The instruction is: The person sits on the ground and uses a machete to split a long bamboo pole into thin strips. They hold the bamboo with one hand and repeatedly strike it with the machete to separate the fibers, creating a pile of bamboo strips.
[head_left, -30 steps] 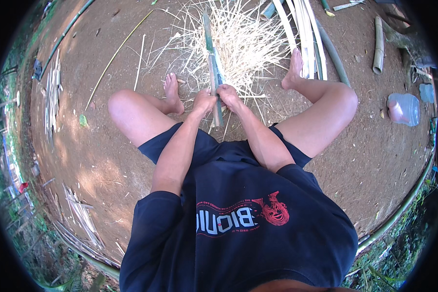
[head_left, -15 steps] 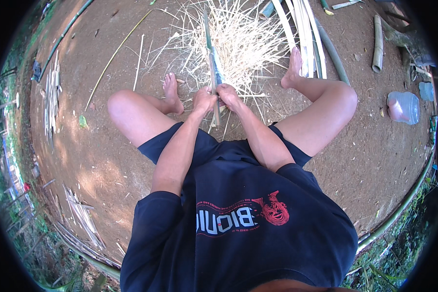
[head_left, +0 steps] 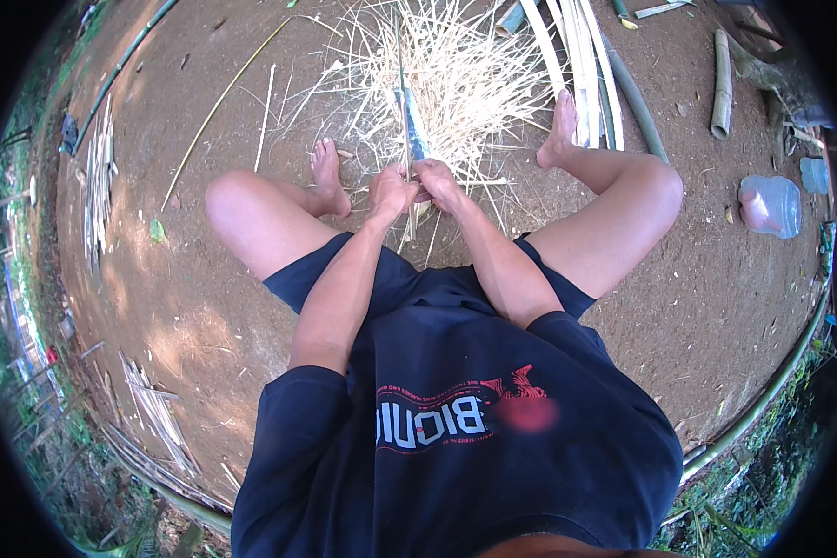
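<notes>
Both my hands come together between my bent knees, closed, with their fingertips close to each other. My left hand (head_left: 393,191) grips a long thin bamboo strip (head_left: 403,74), which points away from me and is seen nearly edge-on. My right hand (head_left: 437,181) is closed at the near end of a broad, shiny, bluish blade (head_left: 415,128), apparently a knife; its handle is hidden in the fingers. Strip and blade lie side by side, and I cannot tell whether they touch. Beyond the hands spreads a pile of pale bamboo shavings (head_left: 474,74).
Split bamboo lengths (head_left: 586,84) lie at the far right beside my right foot (head_left: 558,135). A bamboo tube (head_left: 722,88) and a clear plastic container (head_left: 770,206) are farther right. Bundles of thin strips (head_left: 99,191) rest on the dirt floor (head_left: 205,102) at left.
The bamboo strip has turned from showing its wider face to nearly edge-on, and its near end shows less below my hands. My hands have barely shifted.
</notes>
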A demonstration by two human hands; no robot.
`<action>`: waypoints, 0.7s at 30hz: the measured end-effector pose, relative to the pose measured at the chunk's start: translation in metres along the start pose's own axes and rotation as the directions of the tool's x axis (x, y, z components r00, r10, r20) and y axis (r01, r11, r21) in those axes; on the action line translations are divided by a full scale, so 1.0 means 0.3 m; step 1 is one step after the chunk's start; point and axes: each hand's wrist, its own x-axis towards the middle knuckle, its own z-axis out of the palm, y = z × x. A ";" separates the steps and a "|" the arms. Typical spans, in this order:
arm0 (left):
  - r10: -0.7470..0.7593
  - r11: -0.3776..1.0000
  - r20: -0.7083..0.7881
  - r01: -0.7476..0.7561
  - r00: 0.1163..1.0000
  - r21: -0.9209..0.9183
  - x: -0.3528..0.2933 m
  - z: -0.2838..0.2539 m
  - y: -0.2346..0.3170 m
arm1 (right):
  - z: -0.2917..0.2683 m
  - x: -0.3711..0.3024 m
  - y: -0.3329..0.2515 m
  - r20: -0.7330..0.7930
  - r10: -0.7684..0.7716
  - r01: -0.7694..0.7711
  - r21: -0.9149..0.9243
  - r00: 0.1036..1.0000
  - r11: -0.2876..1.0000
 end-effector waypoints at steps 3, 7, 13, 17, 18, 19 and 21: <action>0.027 0.996 0.002 -0.027 1.000 0.081 0.006 0.005 -0.011 | -0.004 0.001 0.000 -0.002 0.009 -0.009 0.024 1.000 1.000; 0.074 0.989 0.047 -0.079 0.996 0.121 0.026 0.025 -0.071 | 0.006 -0.006 -0.001 0.007 0.057 -0.057 0.042 0.998 0.997; 0.121 0.980 0.162 -0.144 0.979 0.140 0.013 0.037 0.020 | -0.074 0.175 0.160 -0.081 -0.022 0.028 0.081 0.997 0.996; 0.134 0.978 0.098 -0.148 0.986 0.150 0.018 0.048 -0.059 | -0.022 0.092 0.104 -0.136 0.020 -0.018 0.022 0.990 1.000; 0.133 0.979 0.090 -0.145 0.987 0.147 0.019 0.049 -0.074 | -0.009 0.055 0.074 -0.145 0.030 -0.029 0.009 0.989 1.000; 0.133 0.979 0.082 -0.144 0.988 0.144 0.021 0.049 -0.086 | 0.002 0.021 0.045 -0.155 0.038 -0.040 -0.004 0.987 0.999; 0.139 0.977 0.089 -0.151 0.986 0.151 0.021 0.053 -0.055 | -0.018 0.020 0.046 -0.181 0.035 -0.029 0.034 0.983 0.999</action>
